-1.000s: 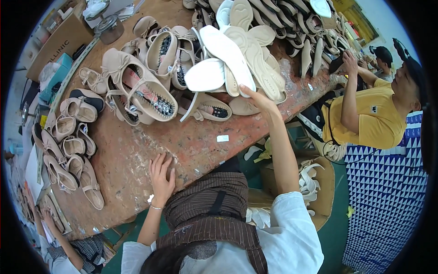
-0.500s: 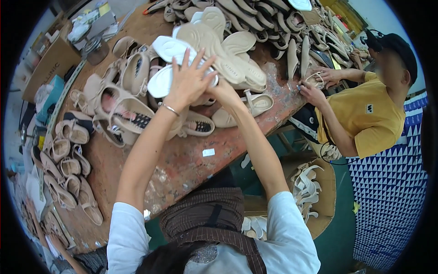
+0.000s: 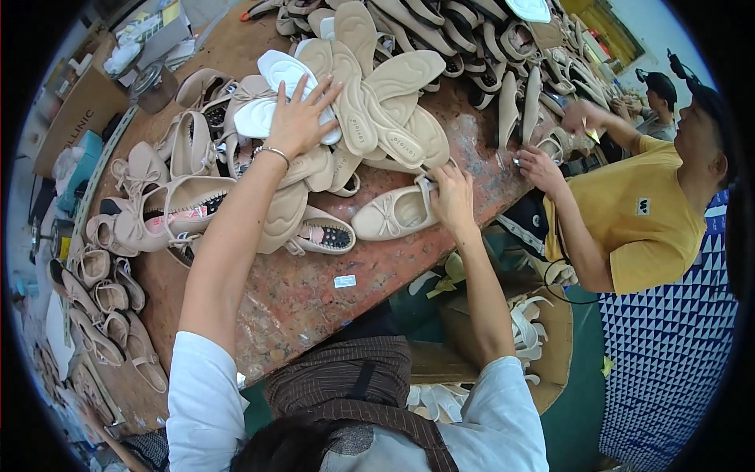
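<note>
My left hand [image 3: 297, 119] lies flat with spread fingers on two white insoles [image 3: 277, 94] at the edge of a heap of beige insoles [image 3: 377, 118]. My right hand [image 3: 452, 197] grips the heel end of a beige flat shoe with a bow [image 3: 392, 214] that rests on the worn brown table [image 3: 314, 291]. A beige shoe with a studded dark lining [image 3: 324, 233] lies just left of it.
Many beige shoes [image 3: 169, 200] crowd the table's left side, and more shoes and soles [image 3: 503, 47] fill its far end. A person in a yellow shirt [image 3: 637, 220] works at the right. A cardboard box with white straps [image 3: 535, 330] stands below the table edge.
My left hand has stretched farther onto the white insoles and flattened. My right hand came down from the pile and took hold of the bow shoe's heel.
</note>
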Demonstrator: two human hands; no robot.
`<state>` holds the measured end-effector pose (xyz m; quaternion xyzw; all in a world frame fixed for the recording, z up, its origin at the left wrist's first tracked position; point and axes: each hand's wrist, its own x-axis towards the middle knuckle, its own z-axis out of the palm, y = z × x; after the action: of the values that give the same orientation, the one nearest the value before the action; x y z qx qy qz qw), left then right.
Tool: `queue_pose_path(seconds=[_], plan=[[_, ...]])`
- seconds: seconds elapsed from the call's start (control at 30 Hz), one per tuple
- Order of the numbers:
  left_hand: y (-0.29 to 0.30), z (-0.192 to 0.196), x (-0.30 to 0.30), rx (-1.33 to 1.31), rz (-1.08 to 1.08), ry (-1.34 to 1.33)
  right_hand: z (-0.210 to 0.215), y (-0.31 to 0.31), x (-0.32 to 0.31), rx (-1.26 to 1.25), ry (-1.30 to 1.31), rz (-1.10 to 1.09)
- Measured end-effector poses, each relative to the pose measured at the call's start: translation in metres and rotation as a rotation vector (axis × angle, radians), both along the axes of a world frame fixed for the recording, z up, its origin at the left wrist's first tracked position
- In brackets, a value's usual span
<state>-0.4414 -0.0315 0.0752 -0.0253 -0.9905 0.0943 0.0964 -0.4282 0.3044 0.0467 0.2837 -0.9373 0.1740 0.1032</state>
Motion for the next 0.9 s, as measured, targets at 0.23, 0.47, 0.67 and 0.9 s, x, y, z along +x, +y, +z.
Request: queue_pose_path(seconds=[0.23, 0.47, 0.67, 0.9], plan=[[0.001, 0.023, 0.018, 0.080, 0.002, -0.003, 0.048, 0.056, 0.075, -0.192, -0.165, 0.016], [0.092, 0.079, 0.145, 0.835, -0.330, 0.283, 0.099, 0.091, 0.149, -0.395, 0.021, -0.332], [0.167, 0.047, 0.315, 2.148, -0.049, -0.024, 0.104, -0.011, 0.241, -0.815, -0.094, -0.346], [0.060, 0.074, 0.427, 2.004, 0.578, 0.465, 0.122, -0.180, 0.303, -0.880, 0.011, 0.504]])
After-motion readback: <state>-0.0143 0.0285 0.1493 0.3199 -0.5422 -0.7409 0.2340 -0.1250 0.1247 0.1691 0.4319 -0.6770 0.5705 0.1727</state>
